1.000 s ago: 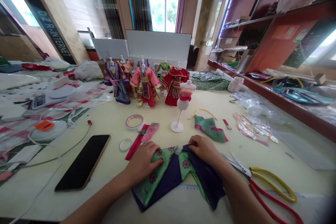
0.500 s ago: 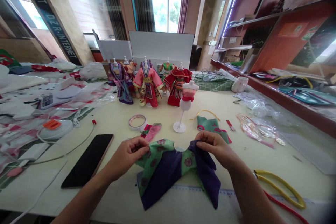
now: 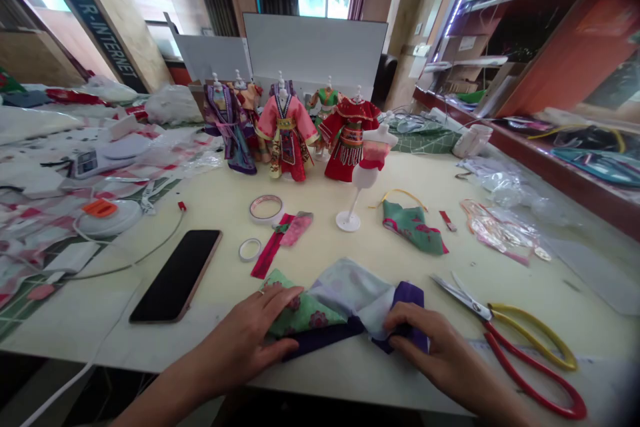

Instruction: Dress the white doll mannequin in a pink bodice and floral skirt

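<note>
A small green and purple garment (image 3: 320, 315) lies near the table's front edge, its pale lining turned up in the middle. My left hand (image 3: 260, 327) grips its green floral end between thumb and fingers. At the purple end, my right hand (image 3: 423, 340) pinches the cloth. Beyond the garment are a pink and red strip (image 3: 295, 230), a large tape roll (image 3: 266, 209) and a smaller ring of tape (image 3: 250, 249). A green piece with red edging (image 3: 414, 227) lies behind my right hand. Scissors with yellow and red handles (image 3: 500, 323) rest to its right, blades apart.
A black phone (image 3: 176, 275) lies left of my left hand, near a cable. Dressed doll forms (image 3: 287, 133) and a white mannequin stand (image 3: 349, 221) are at the back. Plastic bags (image 3: 500, 227) lie at the right. Cluttered cloth (image 3: 100, 167) covers the left side.
The garment has been lowered onto the table and folded over, showing its pale lining. Both hands have moved down with it. The view has tilted down, showing the scissors fully.
</note>
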Tool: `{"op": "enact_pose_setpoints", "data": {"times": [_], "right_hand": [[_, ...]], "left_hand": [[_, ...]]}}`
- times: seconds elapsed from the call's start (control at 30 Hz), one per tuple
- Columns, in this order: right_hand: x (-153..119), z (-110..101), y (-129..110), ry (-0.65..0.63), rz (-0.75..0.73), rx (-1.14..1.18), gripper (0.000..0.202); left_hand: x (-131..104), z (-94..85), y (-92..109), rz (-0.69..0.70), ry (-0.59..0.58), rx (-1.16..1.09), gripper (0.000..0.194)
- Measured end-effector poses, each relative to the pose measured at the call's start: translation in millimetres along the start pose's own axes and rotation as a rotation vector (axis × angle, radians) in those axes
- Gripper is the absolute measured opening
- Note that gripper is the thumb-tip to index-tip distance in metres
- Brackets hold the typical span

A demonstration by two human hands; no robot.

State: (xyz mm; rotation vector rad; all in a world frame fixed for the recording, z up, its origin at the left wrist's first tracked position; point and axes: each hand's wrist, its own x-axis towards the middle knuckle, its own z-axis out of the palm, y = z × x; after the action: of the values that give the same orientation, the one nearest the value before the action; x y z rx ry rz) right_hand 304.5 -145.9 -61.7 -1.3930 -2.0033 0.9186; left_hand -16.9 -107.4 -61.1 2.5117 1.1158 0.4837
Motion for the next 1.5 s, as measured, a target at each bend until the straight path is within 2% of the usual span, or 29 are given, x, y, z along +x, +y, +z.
{"op": "enact_pose_setpoints", "data": {"times": [0.1, 0.23, 0.4, 0.47, 0.53, 0.63, 0.73, 0.83, 0.9, 0.97, 1.03, 1.17, 1.27, 1.33, 1.5], "right_hand": [[-1.0, 3.9, 1.5, -0.008, 0.003, 0.005, 0.011], [-1.1, 3.4, 1.8, -0.021, 0.004, 0.010, 0.014], [-5.8, 0.1, 5.5, 0.030, 0.015, -0.034, 0.020], [-6.2, -3.0, 4.6, 0.041, 0.011, -0.044, 0.019], [-4.6, -7.1, 0.8, -0.006, -0.007, -0.031, 0.013], [-0.6, -13.3, -8.9, -0.039, -0.038, -0.001, 0.011], [2.7, -17.5, -21.0, 0.038, -0.045, 0.021, 0.011], [6.9, -19.9, -33.1, 0.109, -0.025, 0.031, 0.013], [11.5, -22.0, -39.7, 0.184, 0.000, 0.018, 0.014], [17.0, -25.9, -44.8, 0.260, 0.024, -0.001, 0.015], [22.6, -32.2, -48.5, 0.301, 0.037, -0.006, 0.017], [31.1, -48.7, -53.4, 0.292, 0.043, 0.095, 0.020], [33.9, -60.0, -56.4, 0.284, 0.056, 0.162, 0.020], [34.1, -66.4, -58.5, 0.286, 0.060, 0.167, 0.021], [33.4, -79.3, -61.3, 0.216, 0.097, 0.250, 0.025]], "left_hand": [[12.2, -0.3, 9.9, 0.050, 0.039, -0.024, 0.048], [30.2, 8.9, 17.9, 0.147, 0.010, 0.008, 0.037], [39.2, 14.2, 16.9, 0.139, -0.008, 0.068, 0.010], [38.8, 11.2, 15.5, 0.141, -0.009, 0.042, 0.010], [37.3, 6.4, 14.8, 0.130, 0.005, -0.019, 0.013], [35.0, -1.2, 16.8, 0.029, 0.043, -0.237, 0.009], [36.2, -6.2, 23.7, -0.171, 0.085, -0.529, 0.008], [44.6, -8.8, 33.5, -0.359, 0.204, -0.668, 0.014], [54.2, -11.6, 39.3, -0.392, 0.297, -0.670, 0.017], [65.3, -17.6, 43.1, -0.350, 0.329, -0.635, 0.020], [76.1, -27.1, 44.7, -0.296, 0.286, -0.589, 0.022], [90.8, -50.0, 43.4, -0.267, 0.086, -0.536, 0.027], [95.6, -64.0, 40.6, -0.237, -0.039, -0.501, 0.021], [97.0, -71.6, 38.7, -0.194, -0.067, -0.451, 0.015], [99.1, -85.5, 36.9, -0.126, -0.051, -0.381, 0.011]]}}
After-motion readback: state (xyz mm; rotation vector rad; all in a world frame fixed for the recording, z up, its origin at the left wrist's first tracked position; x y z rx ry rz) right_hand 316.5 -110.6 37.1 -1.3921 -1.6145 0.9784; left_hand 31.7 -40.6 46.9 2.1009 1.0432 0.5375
